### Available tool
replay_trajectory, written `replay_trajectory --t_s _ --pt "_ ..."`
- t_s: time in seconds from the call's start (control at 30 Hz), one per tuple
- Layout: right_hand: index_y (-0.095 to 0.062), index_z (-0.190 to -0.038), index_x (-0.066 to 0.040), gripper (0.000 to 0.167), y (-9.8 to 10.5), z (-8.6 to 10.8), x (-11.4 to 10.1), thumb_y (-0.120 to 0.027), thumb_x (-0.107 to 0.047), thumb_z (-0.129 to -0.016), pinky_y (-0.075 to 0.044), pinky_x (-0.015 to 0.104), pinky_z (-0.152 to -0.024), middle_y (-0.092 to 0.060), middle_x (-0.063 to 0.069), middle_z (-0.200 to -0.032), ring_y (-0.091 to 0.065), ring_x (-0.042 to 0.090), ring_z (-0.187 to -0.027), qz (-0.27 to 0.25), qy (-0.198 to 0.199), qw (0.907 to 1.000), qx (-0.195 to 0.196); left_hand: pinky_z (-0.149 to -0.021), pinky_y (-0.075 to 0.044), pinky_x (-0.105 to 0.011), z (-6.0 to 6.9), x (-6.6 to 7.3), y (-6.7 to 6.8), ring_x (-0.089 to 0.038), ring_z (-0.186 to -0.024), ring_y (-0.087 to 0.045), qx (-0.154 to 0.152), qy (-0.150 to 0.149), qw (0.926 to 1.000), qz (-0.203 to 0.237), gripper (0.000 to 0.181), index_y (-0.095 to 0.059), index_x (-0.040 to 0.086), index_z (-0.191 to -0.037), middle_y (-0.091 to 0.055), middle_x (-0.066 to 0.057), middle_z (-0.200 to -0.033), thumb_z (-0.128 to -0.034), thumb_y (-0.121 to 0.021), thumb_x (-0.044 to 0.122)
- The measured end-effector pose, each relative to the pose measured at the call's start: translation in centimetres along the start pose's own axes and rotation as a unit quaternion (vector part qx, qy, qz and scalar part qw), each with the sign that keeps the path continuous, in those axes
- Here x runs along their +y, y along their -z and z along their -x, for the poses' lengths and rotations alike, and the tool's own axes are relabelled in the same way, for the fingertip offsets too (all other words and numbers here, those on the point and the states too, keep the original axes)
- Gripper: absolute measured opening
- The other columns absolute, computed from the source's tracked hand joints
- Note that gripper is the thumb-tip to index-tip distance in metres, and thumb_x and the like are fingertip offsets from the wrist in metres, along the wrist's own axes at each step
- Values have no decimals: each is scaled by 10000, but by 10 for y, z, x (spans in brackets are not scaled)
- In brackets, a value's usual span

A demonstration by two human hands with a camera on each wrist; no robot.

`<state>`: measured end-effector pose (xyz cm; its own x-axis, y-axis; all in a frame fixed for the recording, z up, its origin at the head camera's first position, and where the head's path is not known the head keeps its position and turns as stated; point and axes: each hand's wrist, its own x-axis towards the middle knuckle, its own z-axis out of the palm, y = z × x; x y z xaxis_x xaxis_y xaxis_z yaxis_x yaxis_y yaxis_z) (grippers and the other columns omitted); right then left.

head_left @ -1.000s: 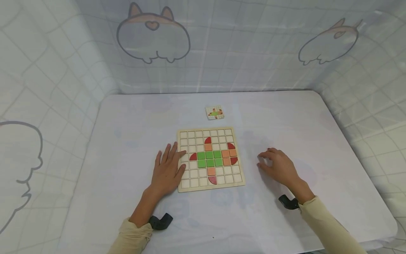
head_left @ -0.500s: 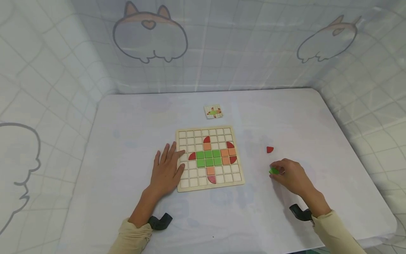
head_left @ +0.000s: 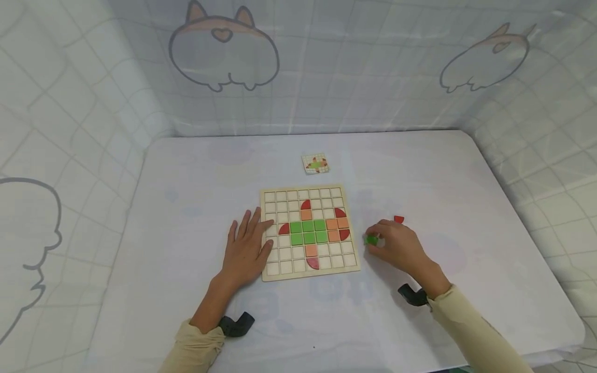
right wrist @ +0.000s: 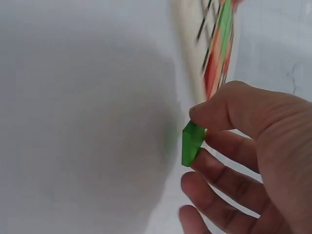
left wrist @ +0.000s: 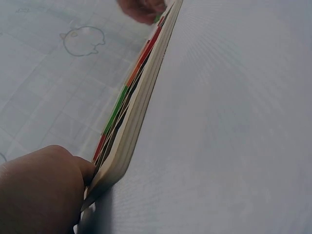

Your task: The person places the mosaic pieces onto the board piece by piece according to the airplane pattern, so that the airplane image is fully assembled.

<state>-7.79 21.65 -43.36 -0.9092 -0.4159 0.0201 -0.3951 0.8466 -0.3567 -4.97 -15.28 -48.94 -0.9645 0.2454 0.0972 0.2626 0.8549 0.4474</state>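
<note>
In the head view a wooden grid board point(head_left: 336, 259) lies on the table, with green squares point(head_left: 308, 232), orange squares point(head_left: 333, 229) and red quarter-circles point(head_left: 313, 263) set in its cells. My left hand point(head_left: 244, 254) lies with straight fingers along the board's left edge, thumb and forefinger touching it. Just off the board's right edge, my right hand point(head_left: 396, 246) pinches a small green block point(right wrist: 193, 142) between thumb and fingertips, above the table. The block's full outline is partly covered by the fingers. A loose red piece point(head_left: 398, 219) lies on the table behind the right hand, partly hidden.
A small pattern card point(head_left: 315, 163) with a coloured figure on a grid lies beyond the board. White cloth covers the table point(head_left: 205, 171). Pale curtains point(head_left: 326, 67) with cartoon animal outlines hang at the back and sides.
My right hand pulled back right, picked up the green block, and has since carried it left to the board's edge. The red piece came into view beside it. My left hand stays put.
</note>
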Motion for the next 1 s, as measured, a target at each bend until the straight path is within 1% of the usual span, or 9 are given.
replay_trajectory --t_s 0.1,0.23,0.33,0.4,0.5,0.57,0.7,0.8,1.0 --pt "-760 -942 -117 206 -5 -17 -17 -809 -154 -746 -490 336 -685 -677 -45 -885 -605 157 -788 -21 512 9986 137 -1143 12 -546 0 0 1 -302 -1490 -31 27 -7 10000 20 467 -438 163 -1450 -144 -120 -1627 -1008 -445 314" --pt "-764 -893 -162 154 -13 -38 -40 -794 -170 -742 -434 396 -748 -686 -64 -845 -569 155 -783 -8 1111 9935 263 -1144 -2 -544 0 1 2 -301 -1489 -55 88 -25 9999 58 468 -413 137 -1458 -174 -123 -1620 -1013 -434 280" --pt "-763 -890 -183 136 -20 -51 -57 -777 -188 -755 -413 401 -754 -682 -74 -832 -550 149 -783 48 1494 9883 298 -1148 -14 -532 0 0 4 -293 -1488 -77 107 -7 9999 80 492 -376 109 -1482 -198 -116 -1615 -1013 -427 248" --pt "-767 -903 -181 144 -25 -58 -67 -778 -198 -761 -414 405 -772 -689 -66 -859 -560 155 -807 52 1750 9840 318 -1151 -25 -523 0 0 4 -286 -1487 -88 97 17 9999 58 515 -340 93 -1505 -208 -113 -1613 -1016 -418 234" --pt "-765 -919 -191 151 -32 -67 -83 -767 -195 -768 -413 404 -774 -678 -66 -884 -564 160 -824 57 2139 9764 283 -1153 -46 -520 1 -1 5 -284 -1486 -105 85 61 9999 -21 535 -305 79 -1526 -219 -111 -1610 -1019 -408 217" --pt "-766 -936 -197 161 -36 -72 -92 -756 -193 -775 -416 415 -800 -668 -66 -897 -568 165 -849 52 2372 9711 254 -1154 -58 -519 0 -1 5 -285 -1484 -118 85 83 9999 -62 534 -300 74 -1530 -228 -110 -1608 -1023 -404 205" --pt "-765 -999 -212 200 -44 -82 -110 -738 -238 -803 -415 435 -837 -658 -77 -925 -555 158 -891 212 2699 9626 109 -1155 -64 -517 -1 -1 6 -281 -1482 -130 97 105 9999 -31 523 -318 80 -1525 -239 -102 -1605 -1025 -416 195" --pt "-760 -1026 -230 209 -49 -88 -119 -724 -275 -826 -407 438 -849 -667 -91 -961 -554 144 -927 387 2852 9577 3 -1152 -68 -524 -1 -2 6 -282 -1481 -136 126 77 9999 2 517 -326 86 -1523 -245 -100 -1603 -1027 -421 197" --pt "-768 -988 -261 159 -57 -95 -127 -736 -272 -832 -384 433 -861 -668 -125 -966 -552 124 -955 495 3064 9505 -121 -1145 -91 -542 -1 -2 5 -297 -1474 -163 201 31 9998 16 510 -341 84 -1514 -265 -110 -1594 -1024 -431 192"
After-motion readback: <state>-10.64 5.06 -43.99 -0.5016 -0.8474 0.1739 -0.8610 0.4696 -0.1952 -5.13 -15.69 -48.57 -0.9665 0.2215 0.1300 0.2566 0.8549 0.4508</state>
